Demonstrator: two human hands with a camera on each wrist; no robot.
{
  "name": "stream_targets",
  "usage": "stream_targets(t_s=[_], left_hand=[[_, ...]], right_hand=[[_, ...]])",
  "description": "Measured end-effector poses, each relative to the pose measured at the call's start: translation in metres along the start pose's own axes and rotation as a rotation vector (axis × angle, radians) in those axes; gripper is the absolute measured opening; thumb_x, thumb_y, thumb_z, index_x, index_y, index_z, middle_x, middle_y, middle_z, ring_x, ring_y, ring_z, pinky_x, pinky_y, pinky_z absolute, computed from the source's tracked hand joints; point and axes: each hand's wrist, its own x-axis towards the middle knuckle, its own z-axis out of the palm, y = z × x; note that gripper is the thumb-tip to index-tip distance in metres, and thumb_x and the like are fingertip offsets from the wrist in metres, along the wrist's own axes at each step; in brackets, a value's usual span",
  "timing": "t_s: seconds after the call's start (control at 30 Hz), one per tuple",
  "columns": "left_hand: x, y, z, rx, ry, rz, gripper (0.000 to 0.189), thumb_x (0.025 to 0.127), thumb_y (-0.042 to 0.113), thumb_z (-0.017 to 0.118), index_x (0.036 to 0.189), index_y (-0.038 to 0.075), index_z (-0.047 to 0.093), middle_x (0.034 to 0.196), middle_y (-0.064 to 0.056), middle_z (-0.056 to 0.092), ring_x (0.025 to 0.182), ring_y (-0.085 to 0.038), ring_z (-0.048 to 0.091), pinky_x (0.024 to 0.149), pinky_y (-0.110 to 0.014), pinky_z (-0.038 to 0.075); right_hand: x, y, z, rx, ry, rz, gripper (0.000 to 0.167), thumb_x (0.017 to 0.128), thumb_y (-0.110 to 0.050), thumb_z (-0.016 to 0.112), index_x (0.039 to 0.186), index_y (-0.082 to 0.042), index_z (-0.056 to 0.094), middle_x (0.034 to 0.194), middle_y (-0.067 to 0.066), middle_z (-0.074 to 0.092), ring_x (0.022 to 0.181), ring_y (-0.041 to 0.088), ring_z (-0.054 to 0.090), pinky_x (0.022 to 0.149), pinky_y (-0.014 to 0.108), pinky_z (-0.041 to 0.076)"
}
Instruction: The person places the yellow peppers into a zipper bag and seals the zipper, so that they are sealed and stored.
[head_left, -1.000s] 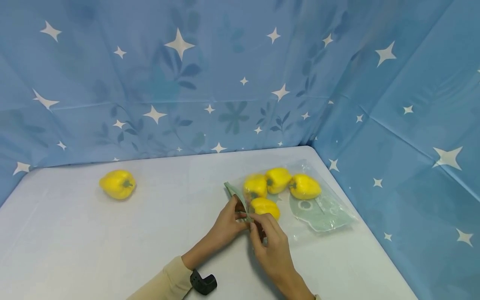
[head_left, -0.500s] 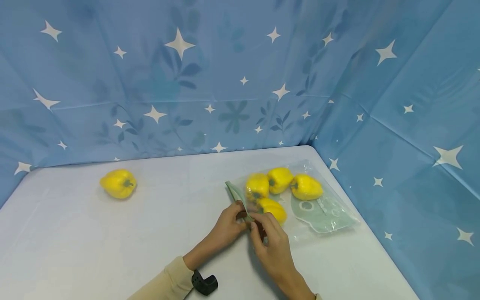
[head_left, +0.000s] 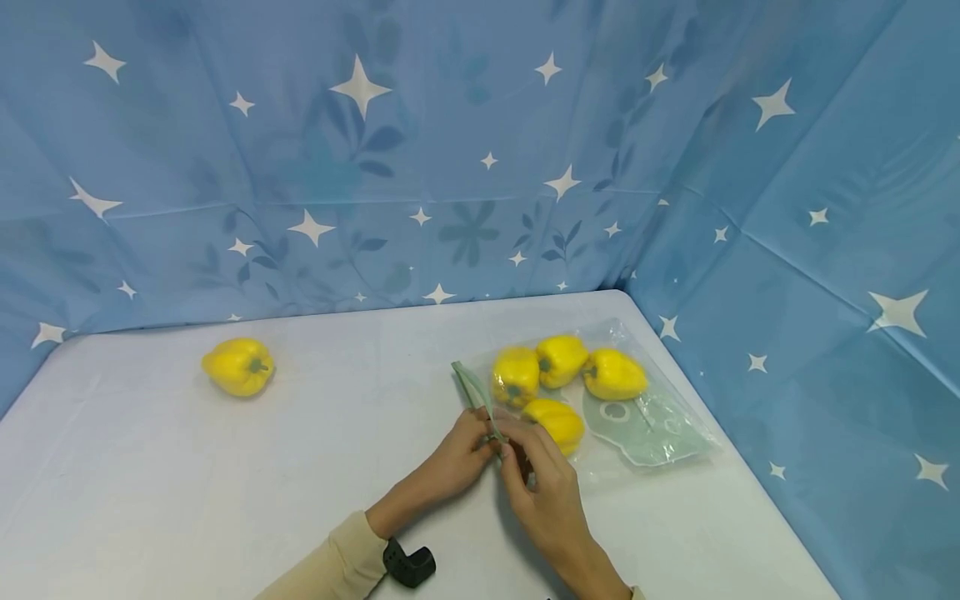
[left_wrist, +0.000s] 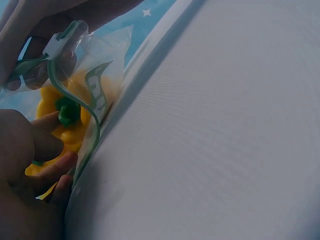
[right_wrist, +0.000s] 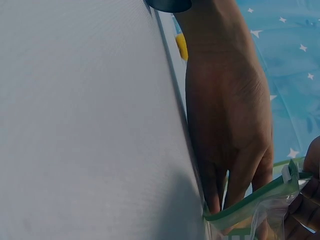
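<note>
A clear zip bag (head_left: 652, 433) with a green zip edge (left_wrist: 86, 109) lies on its side at the right of the table. Several yellow bell peppers are inside, the closest bell pepper (head_left: 562, 427) just past the mouth. My left hand (head_left: 452, 460) has its fingers reaching into the mouth; in the left wrist view they overlap a pepper (left_wrist: 75, 137) with a green stem. With thumb and fingers, my right hand (head_left: 551, 496) pinches the mouth's near end, close to the white slider (left_wrist: 54, 46). In the right wrist view, the left fingertips are partly behind the green edge.
One more yellow bell pepper (head_left: 238, 367) lies on the white table (head_left: 187, 475) at the far left, outside the bag. Blue star-patterned cloth (head_left: 420, 150) stands behind the table and along its right side. A black band (head_left: 408, 567) is on the left wrist.
The bell pepper nearest the mouth has moved right, deeper into the bag, and turned. The left fingers have dipped slightly lower at the mouth. The right hand keeps its hold.
</note>
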Motion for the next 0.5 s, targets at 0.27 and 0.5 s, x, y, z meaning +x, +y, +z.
stream_targets(t_s=[0.27,0.5], left_hand=[[0.006,0.004,0.0,-0.027,-0.038,-0.059,0.028,0.101,0.006,0.057,0.121,0.007,0.076,0.139,-0.012,0.064,0.131,-0.03,0.051,0.111,-0.055,0.042],[-0.001,0.002,-0.022,-0.02,-0.076,-0.033,0.015,0.105,0.008,0.056,0.112,0.009,0.069,0.12,-0.006,0.066,0.118,-0.024,0.065,0.101,-0.04,0.056]], right_hand=[[0.001,0.002,-0.003,-0.01,0.005,-0.001,0.037,0.093,0.013,0.065,0.126,-0.004,0.066,0.123,0.013,0.068,0.076,0.007,0.059,0.061,0.008,0.048],[-0.001,0.001,-0.002,-0.079,0.003,-0.008,0.032,0.089,0.013,0.068,0.118,-0.002,0.067,0.095,0.002,0.063,0.073,0.003,0.054,0.06,0.006,0.046]])
